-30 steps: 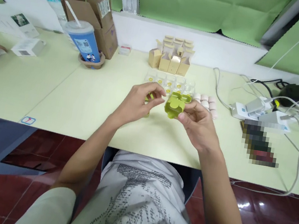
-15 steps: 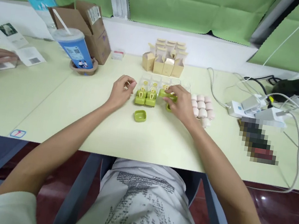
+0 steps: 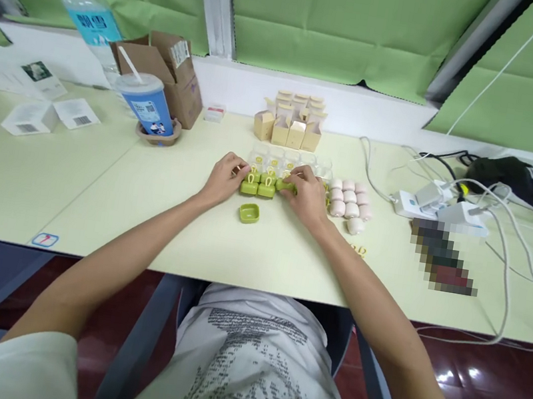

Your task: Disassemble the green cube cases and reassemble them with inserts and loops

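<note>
My left hand (image 3: 224,178) rests with curled fingers against the left side of a small group of green cases (image 3: 258,186) on the pale table (image 3: 144,207). My right hand (image 3: 306,194) is closed on another green case (image 3: 285,185) at the right end of that group. One green lid (image 3: 249,212) lies alone just in front of them. Behind the group stand several clear plastic boxes (image 3: 283,160). To the right of my right hand lie several pink cases (image 3: 350,197).
Small beige cartons (image 3: 290,121) stand at the back. A blue cup with a straw (image 3: 149,102), a brown cardboard box (image 3: 175,74) and a water bottle (image 3: 91,13) are at the back left, with leaflets (image 3: 31,115). White chargers and cables (image 3: 448,204) are on the right.
Both hands went from in front of me out to the green cases on the table. The right hand set its green case down beside the group. The other person's hand at left is gone.
</note>
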The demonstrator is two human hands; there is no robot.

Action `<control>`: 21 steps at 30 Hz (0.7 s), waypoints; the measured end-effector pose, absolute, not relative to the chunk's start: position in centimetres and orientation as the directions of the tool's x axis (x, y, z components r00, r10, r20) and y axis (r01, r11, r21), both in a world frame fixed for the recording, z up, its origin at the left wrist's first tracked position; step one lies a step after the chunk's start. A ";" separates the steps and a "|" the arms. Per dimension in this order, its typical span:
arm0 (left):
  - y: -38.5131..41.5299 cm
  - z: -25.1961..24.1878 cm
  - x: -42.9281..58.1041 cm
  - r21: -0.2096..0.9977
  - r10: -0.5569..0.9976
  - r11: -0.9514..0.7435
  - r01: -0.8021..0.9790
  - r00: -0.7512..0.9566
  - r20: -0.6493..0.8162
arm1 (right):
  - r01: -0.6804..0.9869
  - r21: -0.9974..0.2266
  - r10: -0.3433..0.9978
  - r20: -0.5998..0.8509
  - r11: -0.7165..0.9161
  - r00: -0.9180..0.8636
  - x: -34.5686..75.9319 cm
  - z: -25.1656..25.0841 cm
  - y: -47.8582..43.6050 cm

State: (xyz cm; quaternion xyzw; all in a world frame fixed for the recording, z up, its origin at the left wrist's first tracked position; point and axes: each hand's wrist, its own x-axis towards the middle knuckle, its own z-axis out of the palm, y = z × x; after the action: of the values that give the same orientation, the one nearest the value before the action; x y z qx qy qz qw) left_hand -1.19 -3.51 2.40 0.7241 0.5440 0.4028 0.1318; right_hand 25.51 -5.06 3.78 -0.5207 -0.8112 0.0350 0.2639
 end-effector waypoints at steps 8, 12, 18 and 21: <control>-3.5 2.3 -1.3 0.622 0.894 -0.380 0.685 0.099 0.437 | 0.850 -0.279 0.859 0.400 0.447 -0.320 26.1 3.5 -5.3; -3.5 2.4 -1.3 0.617 0.895 -0.383 0.687 0.110 0.433 | 0.859 -0.259 0.864 0.379 0.442 -0.330 25.9 3.5 -5.5; -3.6 2.3 -1.1 0.610 0.884 -0.391 0.689 0.095 0.459 | 0.767 -0.315 0.771 0.537 0.559 -0.342 27.1 6.2 -7.0; -4.2 3.2 -1.4 0.568 0.853 -0.415 0.711 0.086 0.515 | 0.509 -0.343 0.567 0.726 0.790 -0.390 28.5 9.9 -12.6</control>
State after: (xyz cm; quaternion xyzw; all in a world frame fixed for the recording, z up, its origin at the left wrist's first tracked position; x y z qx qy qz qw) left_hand -1.39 -4.18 3.15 0.7319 0.5341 0.4143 0.0855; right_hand 28.50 -12.62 9.86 -0.3226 -0.8331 0.0323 0.4481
